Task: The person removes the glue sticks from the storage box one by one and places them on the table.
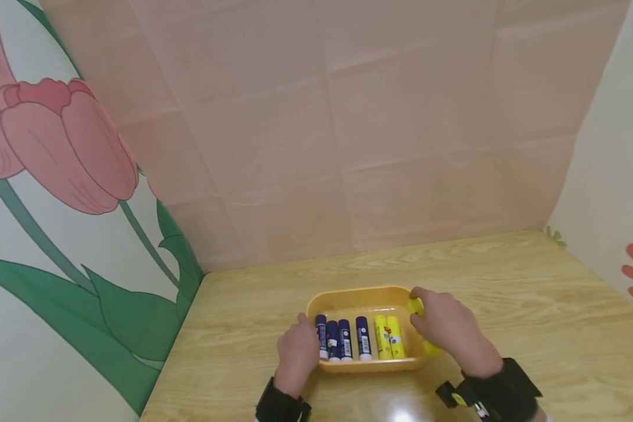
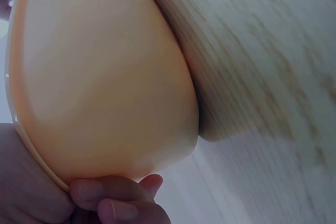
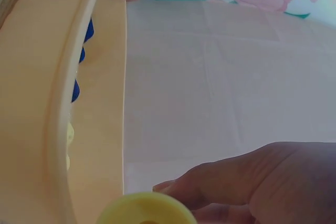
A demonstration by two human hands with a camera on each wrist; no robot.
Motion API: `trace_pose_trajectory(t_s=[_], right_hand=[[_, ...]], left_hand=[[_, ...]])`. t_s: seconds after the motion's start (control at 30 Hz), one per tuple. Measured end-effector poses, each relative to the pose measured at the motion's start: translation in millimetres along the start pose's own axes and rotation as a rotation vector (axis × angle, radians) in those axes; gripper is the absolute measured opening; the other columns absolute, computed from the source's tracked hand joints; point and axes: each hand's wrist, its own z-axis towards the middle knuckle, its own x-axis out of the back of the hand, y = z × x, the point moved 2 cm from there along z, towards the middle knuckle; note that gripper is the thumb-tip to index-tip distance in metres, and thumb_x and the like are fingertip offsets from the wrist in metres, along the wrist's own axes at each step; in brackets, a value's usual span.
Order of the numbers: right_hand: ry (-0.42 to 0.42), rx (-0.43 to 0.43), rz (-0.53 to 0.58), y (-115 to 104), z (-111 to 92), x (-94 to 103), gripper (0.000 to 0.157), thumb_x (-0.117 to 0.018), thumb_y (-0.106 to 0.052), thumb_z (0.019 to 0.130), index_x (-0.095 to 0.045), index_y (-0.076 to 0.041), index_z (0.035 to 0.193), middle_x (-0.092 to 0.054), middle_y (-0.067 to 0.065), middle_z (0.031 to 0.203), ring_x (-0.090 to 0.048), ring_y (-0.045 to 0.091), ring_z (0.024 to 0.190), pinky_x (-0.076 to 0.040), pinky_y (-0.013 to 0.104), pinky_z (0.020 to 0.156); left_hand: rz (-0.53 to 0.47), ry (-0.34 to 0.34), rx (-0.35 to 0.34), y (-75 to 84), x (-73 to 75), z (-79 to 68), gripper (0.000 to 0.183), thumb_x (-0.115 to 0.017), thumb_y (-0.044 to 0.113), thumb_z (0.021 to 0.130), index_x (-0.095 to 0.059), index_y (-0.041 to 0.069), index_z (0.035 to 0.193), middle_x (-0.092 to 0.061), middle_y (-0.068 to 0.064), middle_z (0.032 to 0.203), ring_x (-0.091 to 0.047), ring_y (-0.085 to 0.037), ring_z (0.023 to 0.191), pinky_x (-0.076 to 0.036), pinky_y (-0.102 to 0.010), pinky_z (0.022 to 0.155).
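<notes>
A shallow orange-yellow plastic tray [image 1: 366, 367] stands on the table. Inside it lie several dark blue glue sticks [image 1: 333, 340] with white ends, side by side, and two yellow glue sticks [image 1: 382, 338] to their right. My left hand [image 1: 299, 350] grips the tray's left end; in the left wrist view its curled fingers [image 2: 118, 195] press the outer wall. At the right end, my right hand [image 1: 450, 326] holds another yellow glue stick [image 1: 431, 348] against the tray's rim. In the right wrist view only that stick's round end [image 3: 147, 203] shows; my palm hides its middle in the head view.
The wood-grain table [image 1: 242, 328] extends around the tray. A pinkish sheet [image 1: 348, 129] hangs along the back edge. Walls with painted flowers [image 1: 68, 140] stand on the left and right sides. Black straps [image 1: 506, 390] wrap both wrists.
</notes>
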Motion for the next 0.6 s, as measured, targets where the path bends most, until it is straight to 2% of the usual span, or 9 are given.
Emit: trace_pose_trajectory(t_s=[0.2, 0.43, 0.6], right_hand=[[-0.008, 0.001, 0.011, 5.5, -0.3, 4.1, 0.047, -0.065, -0.017, 0.090, -0.055, -0.001, 0.133, -0.058, 0.005, 0.073, -0.050, 0.016, 0.048, -0.039, 0.029, 0.043], [-0.010, -0.013, -0.024, 12.3, 4.7, 10.2, 0.046, -0.067, -0.017, 0.090, -0.056, 0.001, 0.131, -0.066, 0.019, 0.101, -0.053, 0.020, 0.063, -0.043, 0.032, 0.049], [-0.032, -0.043, -0.015, 20.1, 6.4, 11.8, 0.047, -0.066, -0.017, 0.091, -0.054, 0.001, 0.132, -0.063, 0.015, 0.092, -0.052, 0.020, 0.059, -0.043, 0.032, 0.048]], left_hand=[[-0.002, 0.002, -0.002, -0.3, -0.1, 0.4, 0.034, -0.054, 0.025, 0.103, -0.054, -0.004, 0.121, -0.055, -0.010, 0.073, -0.054, -0.021, 0.061, -0.049, -0.037, 0.056], [0.003, 0.007, -0.008, -0.3, 0.1, 0.8, 0.034, -0.055, 0.025, 0.103, -0.053, -0.004, 0.122, -0.056, -0.011, 0.074, -0.056, -0.022, 0.062, -0.050, -0.038, 0.057], [0.003, -0.005, -0.002, -0.3, 0.7, -0.3, 0.035, -0.055, 0.026, 0.103, -0.053, -0.003, 0.123, -0.055, -0.010, 0.074, -0.053, -0.020, 0.061, -0.049, -0.035, 0.055]])
